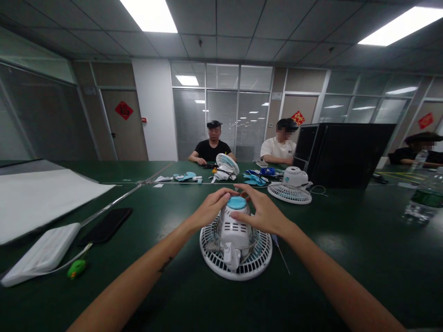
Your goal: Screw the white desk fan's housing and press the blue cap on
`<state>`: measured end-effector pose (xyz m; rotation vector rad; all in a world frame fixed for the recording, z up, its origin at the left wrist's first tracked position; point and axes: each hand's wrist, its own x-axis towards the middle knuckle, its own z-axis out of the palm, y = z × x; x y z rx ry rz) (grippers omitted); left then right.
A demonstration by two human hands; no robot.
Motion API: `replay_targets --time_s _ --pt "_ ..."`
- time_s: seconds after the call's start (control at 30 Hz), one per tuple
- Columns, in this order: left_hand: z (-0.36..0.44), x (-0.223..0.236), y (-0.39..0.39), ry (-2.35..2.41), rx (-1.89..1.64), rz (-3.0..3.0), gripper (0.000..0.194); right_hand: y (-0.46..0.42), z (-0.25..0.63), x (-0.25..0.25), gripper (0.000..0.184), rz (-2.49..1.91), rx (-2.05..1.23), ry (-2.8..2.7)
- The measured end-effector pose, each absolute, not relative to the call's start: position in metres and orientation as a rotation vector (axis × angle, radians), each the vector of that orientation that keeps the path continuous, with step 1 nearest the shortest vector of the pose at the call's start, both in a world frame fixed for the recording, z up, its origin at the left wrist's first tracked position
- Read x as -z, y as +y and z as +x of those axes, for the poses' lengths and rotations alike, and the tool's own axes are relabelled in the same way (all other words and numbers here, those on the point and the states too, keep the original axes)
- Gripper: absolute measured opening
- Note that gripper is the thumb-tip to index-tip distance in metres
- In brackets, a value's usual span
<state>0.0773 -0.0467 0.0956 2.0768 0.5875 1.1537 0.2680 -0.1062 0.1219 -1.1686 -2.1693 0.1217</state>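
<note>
A small white electric fan (236, 230) lies grille-down on the green table in front of me, its motor housing pointing up with a light-blue cap (236, 202) on top. My left hand (215, 206) curls around the left side of the housing at the cap. From the right, my right hand (260, 210) grips the housing, its thumb across the front just below the cap. Some fingertips are hidden behind the fan. A folded white plug and cord (231, 256) sit against the near side. Beside the grille on the right lies a thin screwdriver (282, 253).
At left are a white power bank (44, 251), a black phone (106, 225) and a green trinket (76, 268). Another fan (290, 189) lies ahead right, near a black computer case (349, 154). People sit across the table near blue fan parts (187, 176). A bottle (425, 198) stands right.
</note>
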Motion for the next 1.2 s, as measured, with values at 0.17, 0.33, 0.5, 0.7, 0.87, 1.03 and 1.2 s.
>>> replay_targets --time_s 0.17,0.33,0.5,0.7,0.87,1.03,1.2 --pt "0.079 -0.063 -0.026 0.684 -1.279 1.819 0.052 -0.105 0.245 -0.146 0.069 -1.3 -0.116 -2.453" --pt "0.07 -0.036 -0.01 0.841 -1.287 1.806 0.05 -0.102 0.252 -0.136 0.051 -1.155 -0.233 -2.337" --pt "0.061 -0.025 0.005 1.093 -1.293 1.693 0.05 -0.091 0.283 -0.121 0.047 -1.196 -0.346 -1.99" --pt "0.052 -0.014 0.015 1.177 -1.23 1.735 0.055 -0.074 0.329 -0.119 0.05 -1.227 -0.416 -1.515" --pt "0.057 0.002 0.005 1.184 -1.065 1.935 0.043 -0.087 0.384 -0.131 0.057 -1.345 -0.278 -1.293" --pt "0.062 0.002 -0.012 1.099 -0.808 2.345 0.031 -0.114 0.443 -0.135 0.055 -1.799 0.148 -1.391" --pt "0.063 -0.003 -0.019 1.155 -0.611 2.637 0.036 -0.125 0.484 -0.117 0.069 -2.278 0.346 -1.437"
